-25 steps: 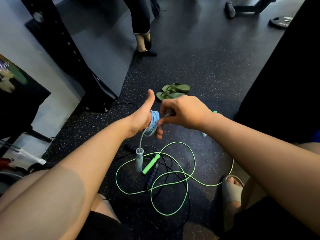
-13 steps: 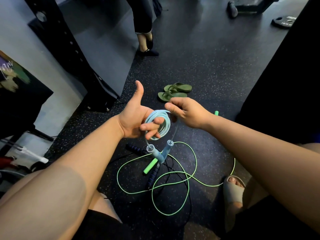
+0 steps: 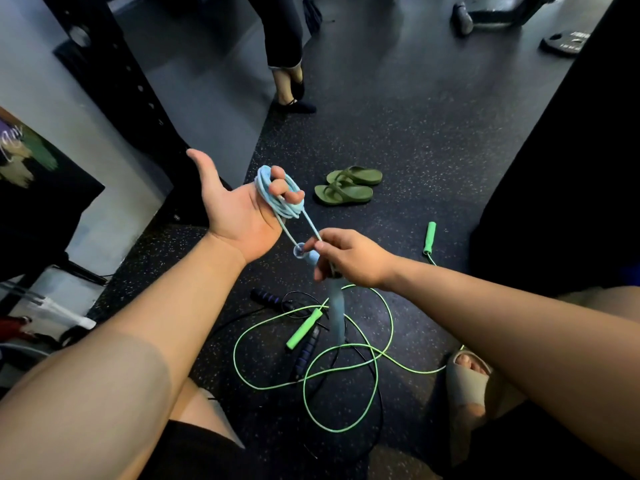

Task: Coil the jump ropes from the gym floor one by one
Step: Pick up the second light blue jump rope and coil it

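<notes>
Left hand (image 3: 235,216), palm up and thumb spread, curls its fingers through the coiled light-blue smooth plastic jump rope (image 3: 277,199). Just below it, right hand (image 3: 349,258) grips that rope's pale blue cylindrical handles (image 3: 336,313). Beneath both, a neon-green thin jump rope (image 3: 304,330) lies in loose loops on the black speckled rubber floor (image 3: 415,150).

No legible text, lettering on weight plate (image 3: 568,41) and poster (image 3: 20,150) too blurred
</notes>
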